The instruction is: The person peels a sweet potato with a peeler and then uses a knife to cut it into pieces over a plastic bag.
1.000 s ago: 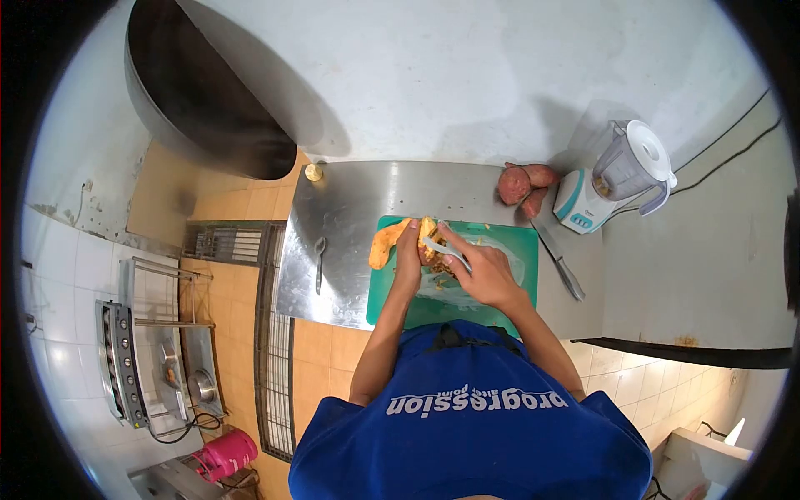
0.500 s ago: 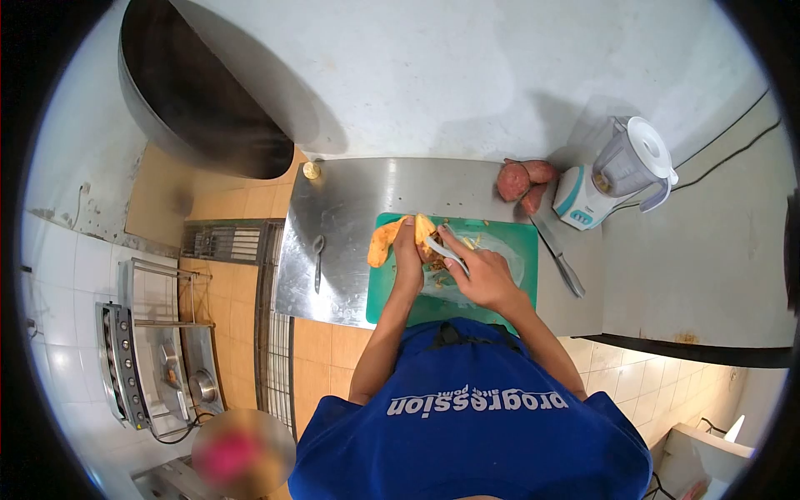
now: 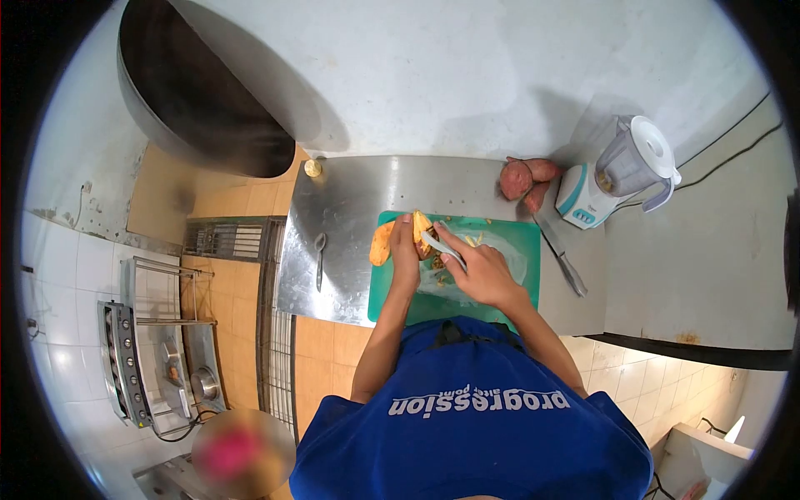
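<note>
My left hand (image 3: 406, 260) is closed around a partly peeled sweet potato, with its orange flesh (image 3: 382, 243) showing on the left side of the hand. On the right, a yellower end (image 3: 422, 225) shows, with some brown skin below it. Whether both ends are one piece is hidden by the fingers. A pale grey peeler (image 3: 444, 250) is gripped in my right hand (image 3: 487, 275), its head against the right end. Both hands are over a green cutting board (image 3: 521, 292), where brown peelings (image 3: 438, 262) and pale strips (image 3: 473, 241) lie.
Reddish sweet potatoes (image 3: 517, 180) sit at the back right, near a knife (image 3: 567, 268) and a white blender (image 3: 600, 192). A spoon (image 3: 319, 262) and a small yellowish object (image 3: 312, 168) lie on the steel table (image 3: 342, 217). A large dark wok (image 3: 200, 92) stands upper left.
The peeler and my right hand have shifted very slightly against the sweet potato. Both hands keep their grips, and the whole view has moved a little.
</note>
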A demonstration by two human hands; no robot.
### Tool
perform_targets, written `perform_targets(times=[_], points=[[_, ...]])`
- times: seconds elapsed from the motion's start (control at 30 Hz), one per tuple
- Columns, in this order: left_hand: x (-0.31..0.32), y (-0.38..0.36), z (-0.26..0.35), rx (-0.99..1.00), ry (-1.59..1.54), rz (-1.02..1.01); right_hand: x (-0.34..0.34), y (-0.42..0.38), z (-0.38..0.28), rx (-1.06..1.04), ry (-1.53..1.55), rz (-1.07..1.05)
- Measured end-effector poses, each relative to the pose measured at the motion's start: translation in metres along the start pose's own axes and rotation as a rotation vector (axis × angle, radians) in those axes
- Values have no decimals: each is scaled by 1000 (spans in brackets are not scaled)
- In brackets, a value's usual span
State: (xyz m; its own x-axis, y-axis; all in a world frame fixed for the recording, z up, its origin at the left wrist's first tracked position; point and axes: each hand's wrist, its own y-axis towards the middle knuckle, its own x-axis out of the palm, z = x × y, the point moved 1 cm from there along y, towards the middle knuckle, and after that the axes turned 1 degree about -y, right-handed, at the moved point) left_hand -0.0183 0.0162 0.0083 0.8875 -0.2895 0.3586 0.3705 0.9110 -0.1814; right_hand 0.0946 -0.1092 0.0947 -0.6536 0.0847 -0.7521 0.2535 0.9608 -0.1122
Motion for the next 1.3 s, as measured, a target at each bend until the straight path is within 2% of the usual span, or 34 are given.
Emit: perform_targets(times=[0.37,0.43,0.47,0.53,0.57,0.6,0.67,0.7,0.73,0.77,0.87,0.93,1.0,1.23,1.3], points=[[-6,7,-27,-54,-98,70,14,-15,12,-31,162,81],[0,11,-15,-65,-91,74,19,-23,19,-62,29,11],[4,13,0,-89,-198,114,27,-27,23,-55,35,22],[5,16,19,-123,-301,145,55,-37,37,61,-93,-234],[3,20,24,-53,-273,87,60,-39,46,41,-56,-159],[1,20,24,15,-245,40,52,-38,45,44,-58,-169],[-9,16,5,-2,-248,93,28,-29,40,127,96,-34],[-15,17,-13,-32,-220,45,22,-26,38,85,82,64],[-15,17,-22,-61,-191,-10,16,-22,33,78,82,62],[-14,15,-34,-108,-203,37,7,-20,27,65,105,55],[-2,11,-36,-125,-153,6,6,-14,23,12,110,87],[-1,15,-35,-67,-101,-24,2,-10,18,-37,98,121],[1,13,-30,26,34,-49,-3,-10,15,64,105,37],[7,4,-16,-17,56,-44,8,-11,20,5,98,108],[12,5,-14,117,41,-16,7,-12,17,16,139,130]])
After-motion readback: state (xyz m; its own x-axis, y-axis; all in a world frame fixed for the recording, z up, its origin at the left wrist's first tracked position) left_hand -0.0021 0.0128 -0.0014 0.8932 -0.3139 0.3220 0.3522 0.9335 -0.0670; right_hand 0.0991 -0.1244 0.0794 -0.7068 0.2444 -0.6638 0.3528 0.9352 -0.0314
